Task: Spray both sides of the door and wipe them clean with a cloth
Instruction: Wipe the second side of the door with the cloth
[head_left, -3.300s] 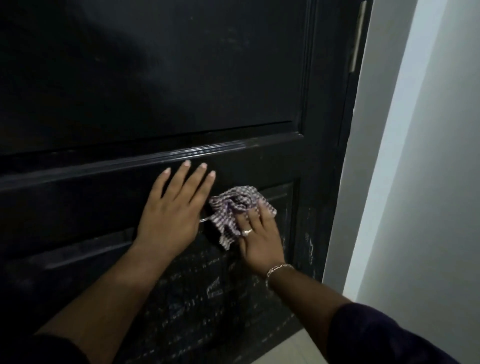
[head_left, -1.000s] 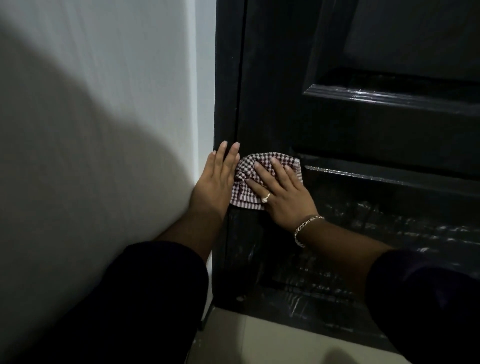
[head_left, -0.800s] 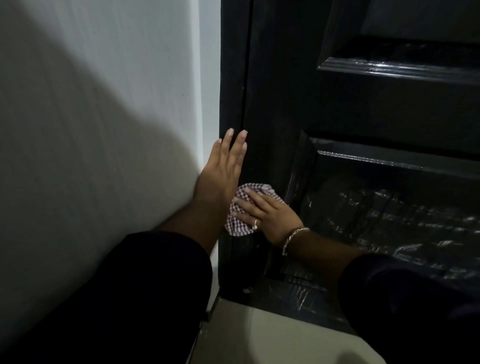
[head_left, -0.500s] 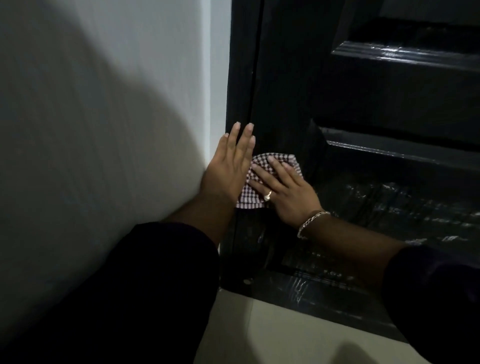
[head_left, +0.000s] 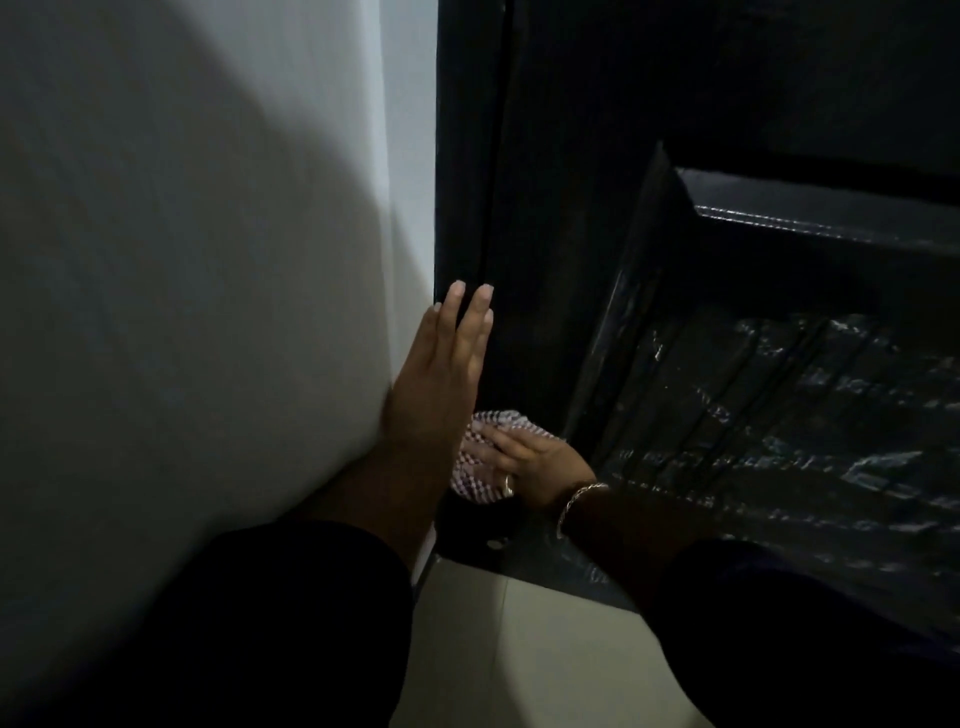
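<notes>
Change since half a second ago: right hand (head_left: 540, 460) and cloth (head_left: 480, 457) are lower on the door (head_left: 545, 260), now near its bottom corner; left hand (head_left: 441, 379) stays braced at the same edge.

Item, left hand: fingers straight and together, flat against the door's left edge where it meets the white wall (head_left: 208, 260); holds nothing.

Item, right hand: fingers spread and extended, pressing the cloth flat against the door's left stile; ring and bracelet visible. Partly hidden behind the left wrist.

Item, cloth: checked, bunched, between the right palm and the door, just above the bottom rail and near the pale floor (head_left: 519, 649).

Item, door: dark, panelled. The lower panel (head_left: 779, 415) carries pale streaks and glints, probably wet spray or residue.

Progress, as judged: this face looks sprayed and wiping has reached its lowest corner. The streaked lower panel likely still needs passes. The other face is not in view; whether it is done cannot be told. No spray bottle visible.
</notes>
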